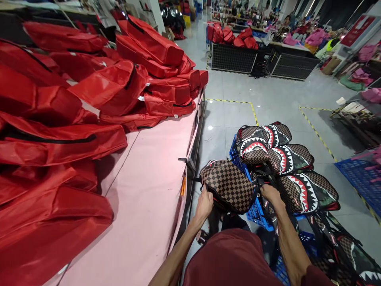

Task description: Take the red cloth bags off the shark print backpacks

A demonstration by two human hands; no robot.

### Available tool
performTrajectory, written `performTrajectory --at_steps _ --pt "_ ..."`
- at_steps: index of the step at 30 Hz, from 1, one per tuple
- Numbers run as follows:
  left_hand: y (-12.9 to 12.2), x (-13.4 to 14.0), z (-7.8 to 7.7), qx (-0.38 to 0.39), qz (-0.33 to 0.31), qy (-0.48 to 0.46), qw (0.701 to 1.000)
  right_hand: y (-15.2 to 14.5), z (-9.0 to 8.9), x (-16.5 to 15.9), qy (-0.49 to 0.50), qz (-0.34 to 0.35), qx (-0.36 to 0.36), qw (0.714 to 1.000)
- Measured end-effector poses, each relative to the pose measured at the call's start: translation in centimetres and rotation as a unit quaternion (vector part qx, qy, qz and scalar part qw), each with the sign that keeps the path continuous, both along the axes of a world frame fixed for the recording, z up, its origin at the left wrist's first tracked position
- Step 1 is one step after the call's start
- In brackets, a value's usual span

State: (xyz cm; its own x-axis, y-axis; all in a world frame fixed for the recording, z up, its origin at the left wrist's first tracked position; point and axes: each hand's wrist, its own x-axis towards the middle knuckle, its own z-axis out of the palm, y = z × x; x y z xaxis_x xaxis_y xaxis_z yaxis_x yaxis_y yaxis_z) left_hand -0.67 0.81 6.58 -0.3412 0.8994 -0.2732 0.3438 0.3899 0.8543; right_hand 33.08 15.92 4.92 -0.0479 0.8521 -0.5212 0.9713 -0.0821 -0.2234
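Observation:
A brown-and-black checkered backpack (228,184) hangs tilted between the table edge and a blue plastic crate (258,214). My left hand (204,203) is closed on the backpack's near left edge. On its other side, my right hand (271,194) is closed by the dark straps at the crate; what its fingers hold is hidden. Several checkered backpacks with a shark-mouth print (303,190) are piled on the crate, just beyond and to the right of my right hand.
To the left, a long table with a pink cover (143,190) bears a heap of red bags (110,87). More shark-print backpacks (354,254) lie at the lower right. Farther off stand black mesh bins (233,58) with red bags, and a blue crate (361,178) at the right.

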Motion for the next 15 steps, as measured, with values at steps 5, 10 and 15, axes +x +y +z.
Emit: performTrajectory --at_steps 5,10,15 --pt "0.1 1.3 -0.9 -0.036 -0.038 0.024 0.998 0.3 0.3 -5.6 0.299 0.037 0.028 0.953" --pt "1.4 -0.7 -1.3 -0.048 -0.043 0.107 0.992 -2.4 -1.7 -11.1 0.295 -0.004 0.027 0.955" --pt "2.8 -2.8 4.1 -0.016 -0.068 0.199 0.978 -4.5 0.3 -12.0 0.338 -0.049 0.116 0.933"
